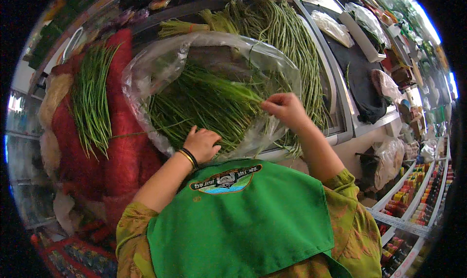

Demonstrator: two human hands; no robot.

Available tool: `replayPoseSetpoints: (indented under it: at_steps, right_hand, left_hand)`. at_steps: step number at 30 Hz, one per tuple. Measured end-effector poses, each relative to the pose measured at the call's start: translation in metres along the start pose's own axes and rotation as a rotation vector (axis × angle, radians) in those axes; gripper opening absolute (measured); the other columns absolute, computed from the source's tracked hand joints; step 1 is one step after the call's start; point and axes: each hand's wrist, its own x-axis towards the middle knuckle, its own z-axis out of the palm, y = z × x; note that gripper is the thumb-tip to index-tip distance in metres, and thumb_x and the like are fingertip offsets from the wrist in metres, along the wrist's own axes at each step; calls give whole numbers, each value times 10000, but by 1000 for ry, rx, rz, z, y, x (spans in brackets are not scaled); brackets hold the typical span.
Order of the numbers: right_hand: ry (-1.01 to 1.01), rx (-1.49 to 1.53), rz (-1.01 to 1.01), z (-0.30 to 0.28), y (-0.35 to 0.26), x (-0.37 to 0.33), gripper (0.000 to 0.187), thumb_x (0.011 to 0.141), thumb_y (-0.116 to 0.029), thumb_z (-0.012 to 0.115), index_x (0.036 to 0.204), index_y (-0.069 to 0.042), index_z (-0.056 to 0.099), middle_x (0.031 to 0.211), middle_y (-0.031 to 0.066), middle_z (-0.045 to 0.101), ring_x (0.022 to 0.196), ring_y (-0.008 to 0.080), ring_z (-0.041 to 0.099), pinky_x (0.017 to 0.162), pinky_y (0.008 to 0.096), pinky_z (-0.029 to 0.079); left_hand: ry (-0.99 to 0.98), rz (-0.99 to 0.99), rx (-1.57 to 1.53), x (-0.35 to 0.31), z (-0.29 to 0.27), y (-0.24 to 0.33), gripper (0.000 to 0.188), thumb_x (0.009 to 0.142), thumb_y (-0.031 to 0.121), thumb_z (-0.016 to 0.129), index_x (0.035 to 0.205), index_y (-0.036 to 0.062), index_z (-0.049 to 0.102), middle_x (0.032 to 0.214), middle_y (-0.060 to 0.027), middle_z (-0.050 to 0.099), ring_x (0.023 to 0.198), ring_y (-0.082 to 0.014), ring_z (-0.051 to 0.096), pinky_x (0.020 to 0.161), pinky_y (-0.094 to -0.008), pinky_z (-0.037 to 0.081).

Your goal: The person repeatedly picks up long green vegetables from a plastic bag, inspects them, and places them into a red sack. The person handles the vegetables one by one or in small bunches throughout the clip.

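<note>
A large clear plastic bag (pixel 138 93) lies wide at the mouth in front of me, filled with long thin green chives (pixel 194 105). My right hand (pixel 287 110) is at the bag's right side, thumb and fingers pinched on the ends of a small bunch of chives (pixel 228 87). The bunch's leaves stretch left over the pile. My left hand (pixel 202 144) rests at the near edge of the pile, thumb raised apart from loosely bent fingers, touching the chives. Another bundle of chives (pixel 95 95) lies on a red mesh sack (pixel 124 151) to the left.
Long green beans (pixel 292 44) hang over the metal-edged counter (pixel 343 134) behind the bag. Tied pale-green bundles (pixel 182 28) lie at the back. Right of them are a black cloth or bag (pixel 362 88) and a white plastic bag (pixel 333 27). Racks of small packages (pixel 411 190) stand at the lower right.
</note>
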Motion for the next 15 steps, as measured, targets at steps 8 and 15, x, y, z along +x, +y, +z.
replayPoseSetpoints:
  at_steps: [8,15]
  right_hand:
    - [-79,20,20,-29,-19,-9,208,732,-192,573,700,13,590,590,17,553,528,80,484,502,227,394]
    - [-180,498,-147,-14,-45,-59,154,755,-151,576,690,-12,572,578,-20,511,528,42,447,477,189,354]
  left_hand:
    - [131,-46,-829,-3,-19,24,241,785,223,534,965,65,558,981,-50,549,913,-155,502,813,-286,387]
    - [92,246,-1878,3,-51,57,502,818,353,480,1196,48,352,1142,-75,466,1018,-176,461,868,-311,367]
